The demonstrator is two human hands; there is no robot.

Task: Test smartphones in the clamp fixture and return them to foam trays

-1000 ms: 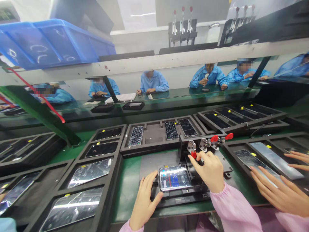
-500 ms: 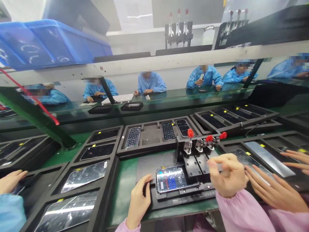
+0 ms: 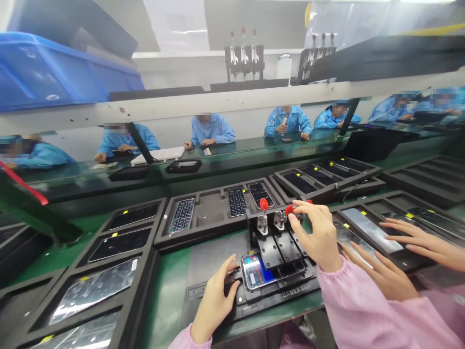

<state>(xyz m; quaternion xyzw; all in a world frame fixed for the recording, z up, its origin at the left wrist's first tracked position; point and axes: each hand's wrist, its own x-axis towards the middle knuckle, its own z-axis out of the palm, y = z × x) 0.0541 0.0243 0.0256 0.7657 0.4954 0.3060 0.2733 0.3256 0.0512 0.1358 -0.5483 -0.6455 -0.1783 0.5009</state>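
Two hands at one fixture, three red knobs, one phone

Black blocky fixture: matt, smooth plates. Silvery clamp mechanism: shiny metal. Red oval lever tip: glossy, looks plastic. Flat rectangular glass-fronted phone: glossy. Dark-grey compartmented tray: matt, foam-like. Green bench top shines smoothly. Pink cloth sleeve: wrinkled.

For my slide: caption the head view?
Left hand beside a lit phone screen, right hand at a red clamp handle.
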